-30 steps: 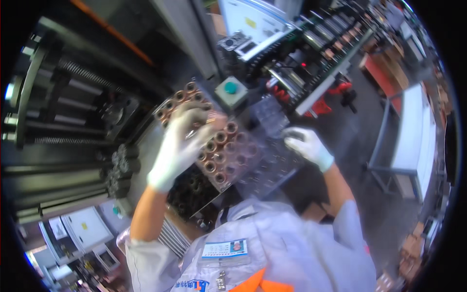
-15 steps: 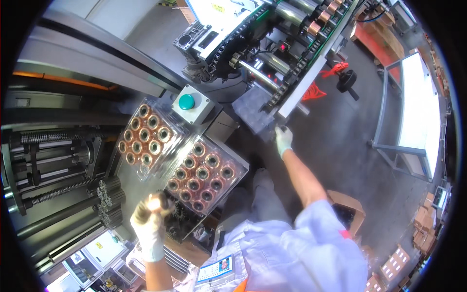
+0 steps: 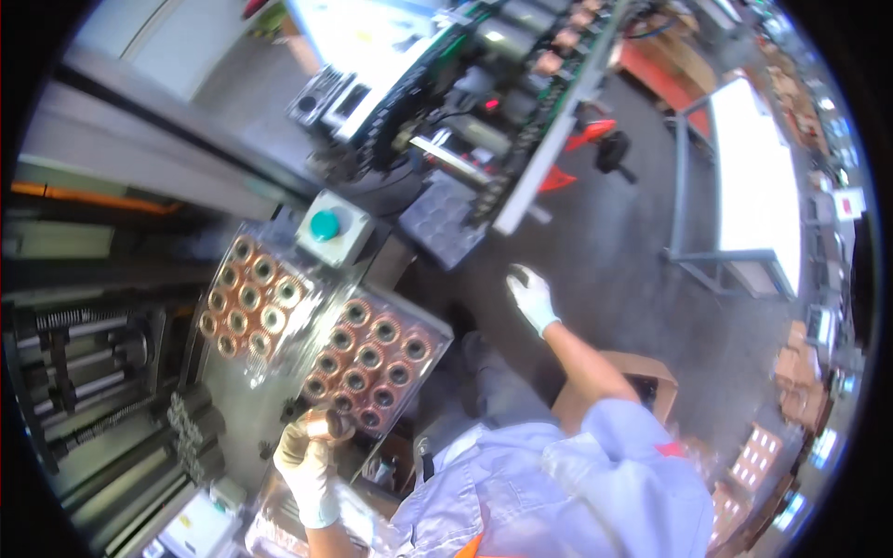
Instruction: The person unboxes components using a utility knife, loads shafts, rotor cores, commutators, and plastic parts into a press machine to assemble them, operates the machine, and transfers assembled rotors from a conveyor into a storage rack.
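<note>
My left hand (image 3: 305,470), in a white glove, is closed around a copper commutator (image 3: 325,425) at the near edge of a clear tray (image 3: 430,337). That tray holds several copper commutators (image 3: 370,356) with toothed rims and dark bores, standing in rows. A second clear tray (image 3: 307,312) of the same parts lies to its left. My right hand (image 3: 532,299), also gloved, is held out over the floor, its fingers slightly bent and apart, with nothing visible in it. Beyond it a clear moulded tray (image 3: 442,221) rests below the end of the conveyor.
A roller-and-chain conveyor (image 3: 507,112) carries copper parts at the top. A grey box with a green button (image 3: 325,225) stands behind the trays. Press machinery (image 3: 88,353) fills the left. An open cardboard box (image 3: 595,377) sits by my right arm, and a white-topped table (image 3: 758,186) is at right.
My right hand has drawn back from the moulded tray below the conveyor. My left hand, with the commutator, has come closer to the near tray. The whole view has shifted.
</note>
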The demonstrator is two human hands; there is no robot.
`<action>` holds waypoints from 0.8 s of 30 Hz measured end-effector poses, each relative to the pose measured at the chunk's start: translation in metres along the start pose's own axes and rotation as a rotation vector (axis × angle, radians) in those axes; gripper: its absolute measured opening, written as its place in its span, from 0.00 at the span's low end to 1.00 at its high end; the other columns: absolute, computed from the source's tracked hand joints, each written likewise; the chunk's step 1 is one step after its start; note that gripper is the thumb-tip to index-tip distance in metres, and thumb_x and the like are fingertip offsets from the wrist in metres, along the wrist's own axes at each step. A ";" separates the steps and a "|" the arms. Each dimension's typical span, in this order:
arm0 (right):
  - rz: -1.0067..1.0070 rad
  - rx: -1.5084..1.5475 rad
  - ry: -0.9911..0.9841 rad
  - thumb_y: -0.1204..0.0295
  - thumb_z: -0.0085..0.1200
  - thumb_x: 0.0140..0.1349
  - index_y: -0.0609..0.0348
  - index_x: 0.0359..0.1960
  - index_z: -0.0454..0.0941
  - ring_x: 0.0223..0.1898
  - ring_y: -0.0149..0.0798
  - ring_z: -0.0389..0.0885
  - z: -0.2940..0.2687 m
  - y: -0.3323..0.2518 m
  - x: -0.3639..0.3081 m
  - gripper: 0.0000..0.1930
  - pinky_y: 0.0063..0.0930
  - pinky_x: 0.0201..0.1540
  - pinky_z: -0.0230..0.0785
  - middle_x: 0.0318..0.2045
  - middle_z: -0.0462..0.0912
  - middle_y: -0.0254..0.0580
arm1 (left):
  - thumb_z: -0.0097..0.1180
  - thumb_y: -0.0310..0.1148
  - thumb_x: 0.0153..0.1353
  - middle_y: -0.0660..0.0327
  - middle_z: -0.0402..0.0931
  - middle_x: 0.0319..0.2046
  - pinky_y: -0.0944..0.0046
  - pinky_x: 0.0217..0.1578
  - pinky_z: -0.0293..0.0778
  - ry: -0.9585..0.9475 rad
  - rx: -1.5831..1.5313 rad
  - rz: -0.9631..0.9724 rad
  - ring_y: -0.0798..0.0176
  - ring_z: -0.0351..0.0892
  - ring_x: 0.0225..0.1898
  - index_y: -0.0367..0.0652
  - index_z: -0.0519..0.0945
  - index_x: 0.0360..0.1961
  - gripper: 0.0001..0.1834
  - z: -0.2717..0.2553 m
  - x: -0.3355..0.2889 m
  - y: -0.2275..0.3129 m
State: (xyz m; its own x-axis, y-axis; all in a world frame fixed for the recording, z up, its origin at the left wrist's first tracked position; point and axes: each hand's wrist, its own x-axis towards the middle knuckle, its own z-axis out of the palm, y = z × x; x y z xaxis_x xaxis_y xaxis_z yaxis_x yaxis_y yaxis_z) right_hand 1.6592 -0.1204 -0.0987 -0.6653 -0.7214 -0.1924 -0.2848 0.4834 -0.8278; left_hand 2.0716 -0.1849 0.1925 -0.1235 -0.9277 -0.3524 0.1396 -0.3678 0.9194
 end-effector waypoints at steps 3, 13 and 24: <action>-0.098 0.102 0.282 0.73 0.58 0.67 0.63 0.55 0.80 0.29 0.27 0.81 -0.105 -0.055 0.032 0.16 0.26 0.36 0.77 0.40 0.85 0.40 | 0.66 0.34 0.65 0.57 0.82 0.38 0.54 0.42 0.87 -0.042 0.003 0.031 0.66 0.83 0.36 0.35 0.77 0.37 0.13 0.035 0.009 0.003; -0.424 -0.492 -0.484 0.59 0.69 0.48 0.50 0.54 0.81 0.53 0.53 0.80 -0.252 -0.142 0.270 0.28 0.43 0.57 0.72 0.48 0.83 0.48 | 0.69 0.30 0.62 0.57 0.86 0.36 0.62 0.41 0.84 -0.061 -0.024 0.046 0.65 0.85 0.35 0.32 0.83 0.45 0.14 0.189 0.002 -0.020; -0.584 -0.448 -0.500 0.57 0.57 0.65 0.56 0.48 0.75 0.41 0.44 0.83 -0.399 -0.130 0.270 0.18 0.39 0.51 0.73 0.33 0.82 0.43 | 0.66 0.37 0.66 0.57 0.83 0.39 0.58 0.41 0.85 0.091 0.152 0.152 0.61 0.86 0.36 0.33 0.81 0.43 0.16 0.301 -0.011 -0.035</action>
State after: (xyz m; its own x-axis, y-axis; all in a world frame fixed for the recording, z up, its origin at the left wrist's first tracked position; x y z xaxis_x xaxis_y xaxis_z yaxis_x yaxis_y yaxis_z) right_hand 1.2414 -0.1797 0.1671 0.0199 -0.9949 -0.0984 -0.7972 0.0437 -0.6022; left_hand 1.7728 -0.1426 0.2169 -0.0221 -0.9761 -0.2163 -0.0011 -0.2163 0.9763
